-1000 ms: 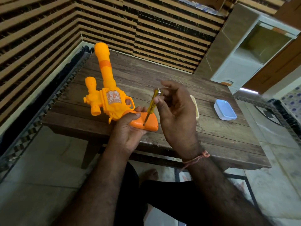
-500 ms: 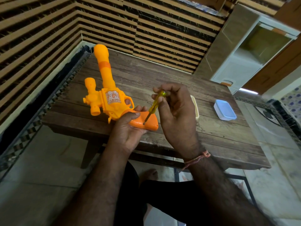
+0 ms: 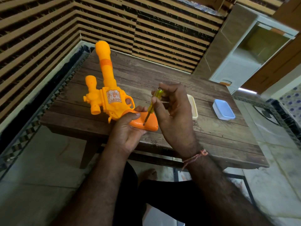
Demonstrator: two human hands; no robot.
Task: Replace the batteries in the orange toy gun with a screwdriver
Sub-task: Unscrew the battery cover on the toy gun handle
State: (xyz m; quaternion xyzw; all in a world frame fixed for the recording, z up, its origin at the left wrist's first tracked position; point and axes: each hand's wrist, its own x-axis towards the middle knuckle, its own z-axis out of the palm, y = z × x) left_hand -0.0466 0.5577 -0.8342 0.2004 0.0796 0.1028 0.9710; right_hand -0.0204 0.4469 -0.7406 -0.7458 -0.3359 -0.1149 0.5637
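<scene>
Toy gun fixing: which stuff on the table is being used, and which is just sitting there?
Being used:
orange toy gun, its grip held by the left hand
yellow screwdriver, pinched by the right hand, tip on the grip

Just sitting there:
blue-lidded box
cream tray, partly hidden behind the right hand

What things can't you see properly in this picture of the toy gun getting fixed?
All in the head view:
- The screw under the screwdriver tip: too small to make out on the toy gun grip.
- The underside of the grip: hidden by the left hand.
- What is inside the cream tray: mostly hidden behind the right hand.
- What is inside the blue-lidded box: its lid covers it.
- The batteries: none visible.
</scene>
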